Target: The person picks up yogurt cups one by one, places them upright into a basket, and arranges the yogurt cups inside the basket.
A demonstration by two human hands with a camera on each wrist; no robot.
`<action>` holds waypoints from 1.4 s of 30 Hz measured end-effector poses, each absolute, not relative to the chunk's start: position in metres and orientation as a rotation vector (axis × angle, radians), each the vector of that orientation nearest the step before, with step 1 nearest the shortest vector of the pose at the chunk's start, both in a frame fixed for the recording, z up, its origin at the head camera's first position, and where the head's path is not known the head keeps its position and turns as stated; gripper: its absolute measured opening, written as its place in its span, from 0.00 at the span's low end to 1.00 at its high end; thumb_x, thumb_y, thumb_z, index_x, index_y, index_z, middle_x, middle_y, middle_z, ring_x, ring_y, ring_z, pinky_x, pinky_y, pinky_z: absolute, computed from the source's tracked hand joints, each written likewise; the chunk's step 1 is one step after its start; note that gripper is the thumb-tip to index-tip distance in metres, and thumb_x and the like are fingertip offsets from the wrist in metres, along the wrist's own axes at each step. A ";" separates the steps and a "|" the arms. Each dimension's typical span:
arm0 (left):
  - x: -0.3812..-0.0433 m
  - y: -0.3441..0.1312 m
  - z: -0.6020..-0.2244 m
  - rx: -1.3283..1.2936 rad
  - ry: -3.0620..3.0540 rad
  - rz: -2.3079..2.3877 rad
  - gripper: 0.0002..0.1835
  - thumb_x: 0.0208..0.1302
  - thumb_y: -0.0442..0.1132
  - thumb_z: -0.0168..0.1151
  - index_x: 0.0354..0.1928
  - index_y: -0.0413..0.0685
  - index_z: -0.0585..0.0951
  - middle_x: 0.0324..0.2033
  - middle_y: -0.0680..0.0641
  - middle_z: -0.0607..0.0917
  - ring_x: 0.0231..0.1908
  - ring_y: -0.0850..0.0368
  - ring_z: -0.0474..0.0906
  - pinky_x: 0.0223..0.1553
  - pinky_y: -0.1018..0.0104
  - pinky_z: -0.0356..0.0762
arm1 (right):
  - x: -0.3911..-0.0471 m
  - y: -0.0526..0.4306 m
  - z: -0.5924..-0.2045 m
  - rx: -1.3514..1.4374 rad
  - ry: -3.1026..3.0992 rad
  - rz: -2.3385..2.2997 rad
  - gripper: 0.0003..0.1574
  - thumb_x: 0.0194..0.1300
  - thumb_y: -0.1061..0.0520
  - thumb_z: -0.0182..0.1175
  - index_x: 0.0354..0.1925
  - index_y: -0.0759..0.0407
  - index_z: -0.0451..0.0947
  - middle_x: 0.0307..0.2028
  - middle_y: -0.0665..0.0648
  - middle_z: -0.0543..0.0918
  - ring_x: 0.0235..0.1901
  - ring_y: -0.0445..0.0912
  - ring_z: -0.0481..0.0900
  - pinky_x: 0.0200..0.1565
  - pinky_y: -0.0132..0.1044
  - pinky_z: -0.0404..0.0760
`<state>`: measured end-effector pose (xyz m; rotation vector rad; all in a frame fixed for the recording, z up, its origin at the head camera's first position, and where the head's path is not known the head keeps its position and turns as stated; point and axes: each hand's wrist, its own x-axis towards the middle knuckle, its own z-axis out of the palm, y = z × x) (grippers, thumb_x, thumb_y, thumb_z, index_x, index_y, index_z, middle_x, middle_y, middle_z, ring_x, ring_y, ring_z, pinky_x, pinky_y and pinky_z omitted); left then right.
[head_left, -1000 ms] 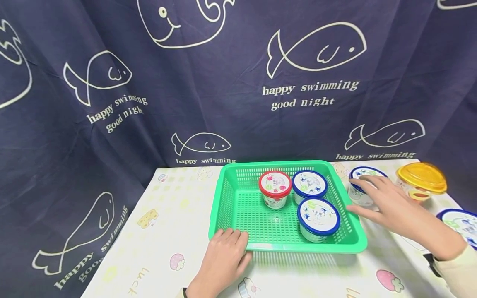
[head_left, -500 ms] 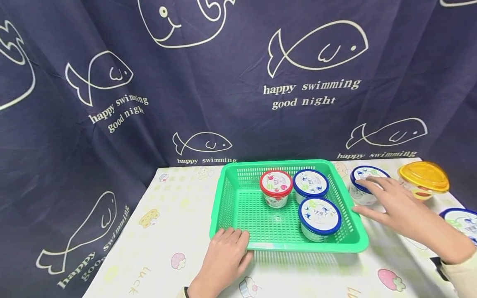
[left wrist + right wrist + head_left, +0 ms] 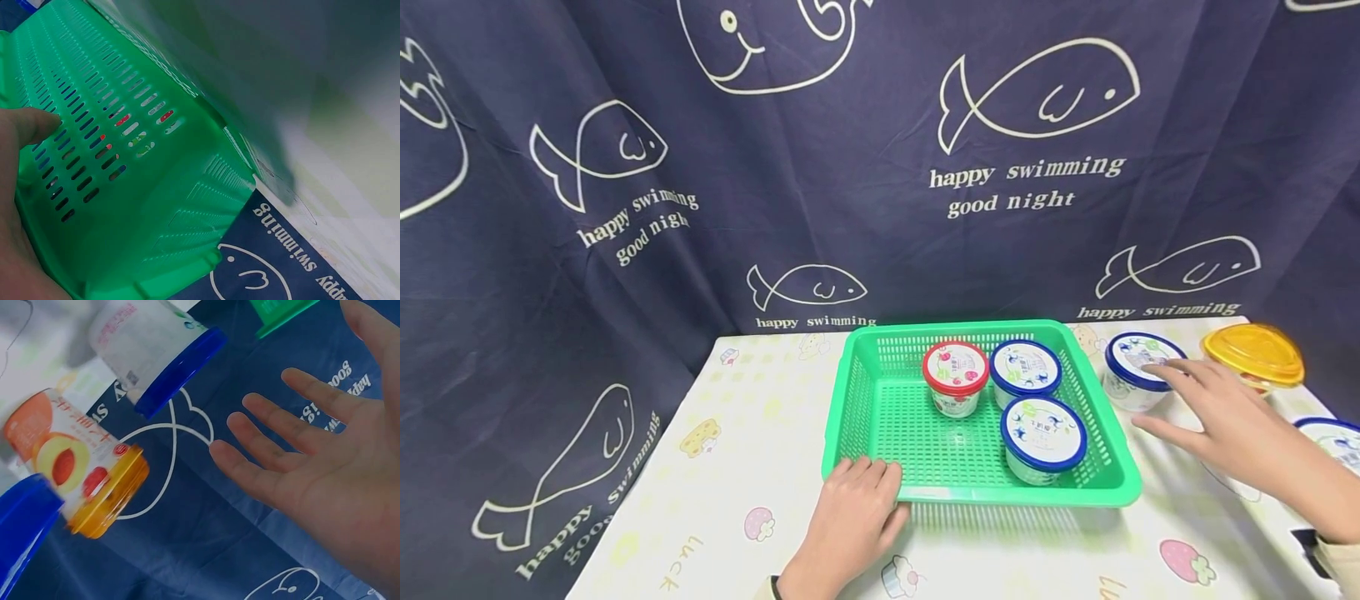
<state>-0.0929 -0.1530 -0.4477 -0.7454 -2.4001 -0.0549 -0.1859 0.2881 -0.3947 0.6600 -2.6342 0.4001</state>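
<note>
My left hand (image 3: 855, 521) grips the front rim of a green plastic basket (image 3: 970, 497), fingers hooked over the rim and thumb against the outer wall, as the left wrist view also shows. Inside stand one red-lidded cup (image 3: 956, 378) and two blue-lidded cups (image 3: 1043, 435) (image 3: 1026, 369). My right hand (image 3: 1232, 421) is held spread in the air to the right of the basket, its fingertips overlapping the lid of another blue-lidded cup (image 3: 1138, 360) in the head view. In the right wrist view its palm holds nothing and that cup (image 3: 147, 353) is apart from the fingers.
Behind the right hand is a cup with a domed orange lid (image 3: 1255, 354) and a peach print. Another blue-lidded cup (image 3: 1333, 442) stands at the right edge, partly hidden by the forearm. A patterned cloth (image 3: 760, 467) covers the table, with a dark blue curtain (image 3: 880, 208) behind.
My right hand has drawn back to the right, away from the basket and off part of the blue-lidded cup's lid. The left hand and the cups in the basket have stayed in place.
</note>
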 end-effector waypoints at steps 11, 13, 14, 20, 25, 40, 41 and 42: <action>-0.093 -0.153 -0.447 -0.749 -2.408 -0.053 0.10 0.52 0.44 0.61 0.26 0.53 0.68 0.18 0.57 0.67 0.20 0.59 0.63 0.27 0.68 0.57 | -0.181 0.311 -0.405 0.605 -2.643 0.419 0.46 0.48 0.43 0.76 0.56 0.71 0.74 0.55 0.78 0.73 0.53 0.76 0.68 0.61 0.71 0.56; -0.093 -0.153 -0.447 -0.750 -2.405 -0.054 0.11 0.52 0.44 0.61 0.26 0.53 0.68 0.18 0.57 0.67 0.20 0.59 0.63 0.26 0.68 0.57 | -0.179 0.316 -0.407 0.600 -2.640 0.429 0.46 0.49 0.44 0.76 0.57 0.72 0.74 0.56 0.79 0.72 0.54 0.76 0.67 0.65 0.69 0.52; -0.093 -0.153 -0.447 -0.750 -2.403 -0.054 0.11 0.52 0.44 0.61 0.26 0.53 0.68 0.18 0.57 0.67 0.20 0.59 0.63 0.26 0.68 0.57 | -0.178 0.318 -0.407 0.602 -2.635 0.428 0.46 0.49 0.44 0.76 0.57 0.72 0.74 0.56 0.79 0.73 0.54 0.76 0.67 0.66 0.68 0.51; -0.092 -0.153 -0.448 -0.749 -2.409 -0.060 0.11 0.52 0.44 0.61 0.26 0.53 0.68 0.18 0.57 0.67 0.20 0.59 0.63 0.26 0.68 0.58 | -0.174 0.325 -0.410 0.595 -2.606 0.440 0.45 0.48 0.46 0.76 0.56 0.70 0.74 0.54 0.78 0.75 0.52 0.75 0.68 0.67 0.66 0.51; -0.093 -0.152 -0.447 -0.751 -2.423 -0.054 0.11 0.53 0.45 0.62 0.26 0.53 0.68 0.18 0.57 0.67 0.20 0.59 0.62 0.26 0.68 0.57 | -0.170 0.333 -0.410 0.568 -2.598 0.486 0.50 0.48 0.47 0.76 0.64 0.66 0.69 0.52 0.78 0.78 0.52 0.75 0.69 0.66 0.66 0.53; -0.093 -0.153 -0.446 -0.747 -2.461 -0.048 0.12 0.55 0.46 0.62 0.27 0.54 0.68 0.19 0.57 0.68 0.21 0.60 0.63 0.27 0.68 0.59 | -0.169 0.359 -0.423 0.422 -2.531 0.434 0.47 0.54 0.39 0.71 0.58 0.69 0.69 0.48 0.81 0.73 0.46 0.77 0.67 0.57 0.70 0.58; -0.092 -0.153 -0.446 -0.745 -2.463 -0.049 0.12 0.55 0.46 0.62 0.26 0.54 0.68 0.19 0.57 0.68 0.21 0.60 0.63 0.27 0.68 0.59 | -0.169 0.361 -0.423 0.412 -2.529 0.433 0.47 0.54 0.39 0.71 0.58 0.69 0.69 0.49 0.81 0.73 0.47 0.77 0.67 0.58 0.70 0.57; -0.093 -0.153 -0.446 -0.743 -2.463 -0.050 0.12 0.55 0.46 0.62 0.26 0.54 0.68 0.19 0.57 0.68 0.21 0.60 0.63 0.27 0.68 0.59 | -0.170 0.362 -0.424 0.403 -2.526 0.430 0.47 0.55 0.38 0.70 0.59 0.69 0.69 0.49 0.81 0.73 0.48 0.77 0.66 0.59 0.69 0.57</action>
